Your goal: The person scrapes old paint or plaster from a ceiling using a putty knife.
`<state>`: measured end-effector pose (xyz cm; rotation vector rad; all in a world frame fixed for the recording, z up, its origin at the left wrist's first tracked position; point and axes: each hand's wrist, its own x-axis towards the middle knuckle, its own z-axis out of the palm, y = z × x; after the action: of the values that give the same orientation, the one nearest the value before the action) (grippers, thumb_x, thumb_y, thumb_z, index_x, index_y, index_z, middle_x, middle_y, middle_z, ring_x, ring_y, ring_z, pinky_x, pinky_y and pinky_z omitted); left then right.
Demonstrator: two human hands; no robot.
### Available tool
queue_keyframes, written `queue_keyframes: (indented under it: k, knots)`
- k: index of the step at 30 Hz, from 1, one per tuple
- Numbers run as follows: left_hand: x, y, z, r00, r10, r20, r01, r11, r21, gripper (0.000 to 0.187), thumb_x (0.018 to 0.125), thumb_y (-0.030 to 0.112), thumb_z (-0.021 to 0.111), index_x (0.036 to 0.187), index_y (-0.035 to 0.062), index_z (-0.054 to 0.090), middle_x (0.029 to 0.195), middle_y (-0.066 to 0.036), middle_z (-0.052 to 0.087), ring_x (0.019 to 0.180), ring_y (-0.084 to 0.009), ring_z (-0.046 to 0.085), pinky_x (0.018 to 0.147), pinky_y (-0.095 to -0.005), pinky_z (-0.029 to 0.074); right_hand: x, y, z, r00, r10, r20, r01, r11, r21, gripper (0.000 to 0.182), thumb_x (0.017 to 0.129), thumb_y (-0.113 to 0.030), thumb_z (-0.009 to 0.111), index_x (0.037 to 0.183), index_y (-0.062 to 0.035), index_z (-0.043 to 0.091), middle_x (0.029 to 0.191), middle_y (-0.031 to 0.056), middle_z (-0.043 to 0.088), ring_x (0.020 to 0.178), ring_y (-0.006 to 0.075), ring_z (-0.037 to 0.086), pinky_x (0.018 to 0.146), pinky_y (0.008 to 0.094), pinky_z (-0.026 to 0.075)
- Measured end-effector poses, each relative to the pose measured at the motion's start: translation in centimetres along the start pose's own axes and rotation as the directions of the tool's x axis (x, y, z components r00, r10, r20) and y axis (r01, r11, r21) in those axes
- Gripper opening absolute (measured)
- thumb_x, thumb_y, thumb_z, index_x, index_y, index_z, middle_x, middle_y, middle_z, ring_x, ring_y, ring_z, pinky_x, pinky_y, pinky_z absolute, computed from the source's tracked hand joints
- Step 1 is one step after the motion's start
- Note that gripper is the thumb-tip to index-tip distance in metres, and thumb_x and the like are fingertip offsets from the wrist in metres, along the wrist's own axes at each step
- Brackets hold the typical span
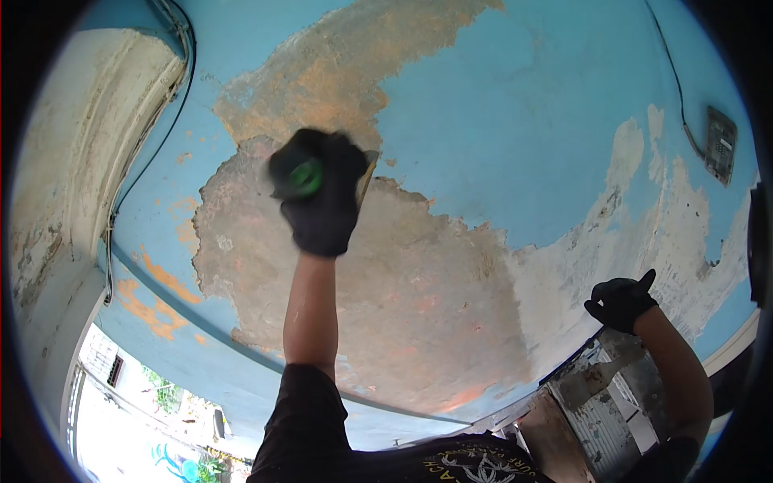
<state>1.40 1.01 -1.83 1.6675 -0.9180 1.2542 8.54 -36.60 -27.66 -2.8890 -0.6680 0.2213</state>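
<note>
In a black glove, my left hand [318,189] is raised against the wall and closed on a scraper [367,179], blurred by motion. A round green part shows at the fist, and a thin blade edge sticks out on its right, close to the border of the peeling blue paint [483,137]. Bare grey-brown plaster [419,298] spreads around and below this hand. Lower right, my right hand [622,304], also gloved in black, is near the whitish scraped patch of wall. It holds nothing visible; one finger points up and the others are loosely bent.
A dark wall box [721,146] with a cable is fixed at the upper right. Black cables [173,121] run down beside a pale arch [97,137] on the left. Worn panels [604,410] stand below my right hand. A bright opening [137,410] lies at lower left.
</note>
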Motion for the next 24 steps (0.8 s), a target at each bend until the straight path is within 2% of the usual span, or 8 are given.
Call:
queue_keyframes:
  k: [1, 2, 3, 6, 10, 14, 18, 24]
  knots:
    - [-0.2, -0.9, 0.2, 0.989, 0.015, -0.150, 0.019, 0.974, 0.224, 0.009, 0.098, 0.010, 0.060, 0.094, 0.0037, 0.054, 0.077, -0.004, 0.059, 0.070, -0.0131, 0.059, 0.065, -0.0328, 0.049, -0.1, -0.1, -0.2, 1.000, 0.002, 0.016, -0.002, 1.000, 0.012, 0.039, 0.094, -0.053, 0.052, 0.101, -0.0188, 0.069, 0.109, 0.0001, 0.071, 0.113, 0.0296, 0.064, 0.096, 0.0880, 0.014]
    - [0.5, -0.8, -0.4, 0.976, 0.209, 0.063, -0.207, 0.795, 0.571, 0.009, 0.097, 0.009, 0.061, 0.094, 0.0036, 0.055, 0.074, -0.003, 0.058, 0.069, -0.0134, 0.059, 0.066, -0.0330, 0.049, -0.2, -0.2, 0.1, 1.000, 0.004, 0.017, -0.004, 1.000, 0.015, 0.039, 0.094, -0.053, 0.052, 0.101, -0.0188, 0.069, 0.109, 0.0001, 0.071, 0.113, 0.0296, 0.064, 0.096, 0.0880, 0.014]
    - [0.5, -0.5, -0.6, 0.974, 0.217, 0.063, -0.214, 0.797, 0.565, 0.009, 0.097, 0.009, 0.061, 0.094, 0.0036, 0.055, 0.074, -0.003, 0.058, 0.069, -0.0134, 0.059, 0.066, -0.0330, 0.049, -0.1, 0.0, 0.2, 1.000, 0.007, -0.003, -0.007, 1.000, 0.008, 0.039, 0.094, -0.053, 0.051, 0.101, -0.0187, 0.069, 0.108, 0.0003, 0.071, 0.113, 0.0295, 0.064, 0.096, 0.0880, 0.015]
    - [0.2, 0.7, -0.5, 0.995, -0.008, 0.099, 0.033, 0.967, -0.254, 0.007, 0.094, 0.005, 0.063, 0.097, 0.0026, 0.057, 0.081, -0.002, 0.061, 0.073, -0.0111, 0.063, 0.065, -0.0298, 0.051, 0.1, 0.3, 0.4, 1.000, 0.007, -0.023, -0.007, 1.000, -0.007, 0.039, 0.094, -0.053, 0.051, 0.101, -0.0186, 0.069, 0.107, 0.0009, 0.072, 0.112, 0.0300, 0.064, 0.096, 0.0881, 0.015]
    - [0.6, -0.5, 0.7, 0.985, -0.170, -0.016, 0.170, 0.973, 0.158, 0.007, 0.095, 0.005, 0.061, 0.095, 0.0035, 0.054, 0.081, -0.004, 0.061, 0.072, -0.0132, 0.062, 0.067, -0.0318, 0.051, -0.1, 0.1, 0.3, 1.000, -0.011, -0.023, 0.011, 1.000, -0.001, 0.039, 0.094, -0.053, 0.051, 0.100, -0.0183, 0.068, 0.107, 0.0022, 0.072, 0.112, 0.0309, 0.064, 0.095, 0.0881, 0.016]
    - [1.1, 0.7, -0.4, 0.972, -0.059, 0.227, 0.126, 0.947, -0.295, 0.005, 0.094, 0.005, 0.062, 0.094, 0.0014, 0.059, 0.084, -0.004, 0.063, 0.077, -0.0133, 0.066, 0.069, -0.0297, 0.051, -0.1, 0.3, 0.5, 0.999, -0.005, -0.037, 0.005, 1.000, 0.009, 0.039, 0.094, -0.053, 0.051, 0.100, -0.0183, 0.068, 0.108, 0.0017, 0.072, 0.112, 0.0301, 0.064, 0.095, 0.0880, 0.016]
    - [1.1, -1.3, 0.2, 0.960, -0.244, 0.135, 0.208, 0.950, 0.234, 0.009, 0.092, 0.006, 0.064, 0.085, 0.0012, 0.062, 0.078, -0.008, 0.064, 0.075, -0.0140, 0.066, 0.066, -0.0281, 0.050, 0.0, 0.2, 0.5, 1.000, 0.010, -0.006, -0.010, 1.000, 0.016, 0.039, 0.093, -0.053, 0.052, 0.100, -0.0189, 0.068, 0.109, 0.0006, 0.072, 0.113, 0.0279, 0.064, 0.096, 0.0880, 0.015]
    - [2.5, 0.9, -0.3, 0.953, -0.216, 0.215, 0.203, 0.976, 0.082, 0.011, 0.094, 0.007, 0.063, 0.086, 0.0008, 0.061, 0.073, -0.003, 0.064, 0.070, -0.0109, 0.063, 0.064, -0.0276, 0.050, -0.1, 0.2, 0.4, 0.999, 0.014, -0.039, -0.012, 0.999, 0.046, 0.037, 0.092, -0.053, 0.054, 0.099, -0.0189, 0.068, 0.107, 0.0016, 0.072, 0.110, 0.0274, 0.066, 0.095, 0.0878, 0.015]
